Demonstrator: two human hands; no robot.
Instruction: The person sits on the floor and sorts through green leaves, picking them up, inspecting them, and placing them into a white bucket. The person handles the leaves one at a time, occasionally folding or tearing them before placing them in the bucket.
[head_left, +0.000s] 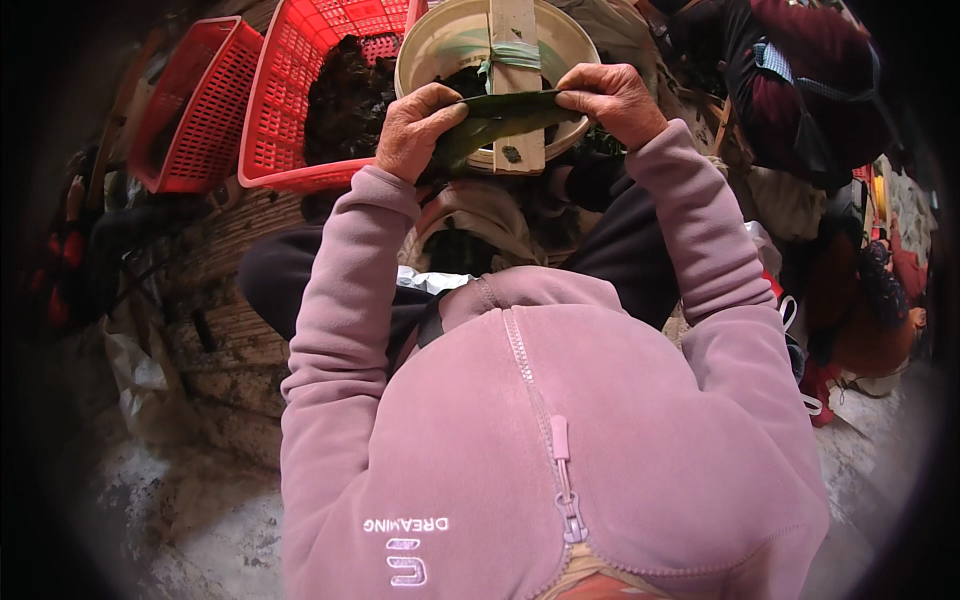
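Observation:
A dark green strip of seaweed, apparently kelp, is stretched between my two hands. My left hand pinches one end between thumb and fingers, and part of the strip droops below it. At the other end, my right hand grips the upper edge the same way. Behind the strip, a wooden board lies across a round pale tub, with a light green band tied around the board. Dark seaweed shows inside the tub. A small green scrap sticks to the near end of the board.
Left of the tub, a red plastic basket holds a dark heap of seaweed. Another red basket stands farther left. An open cloth sack sits between my legs. Other people are at the right.

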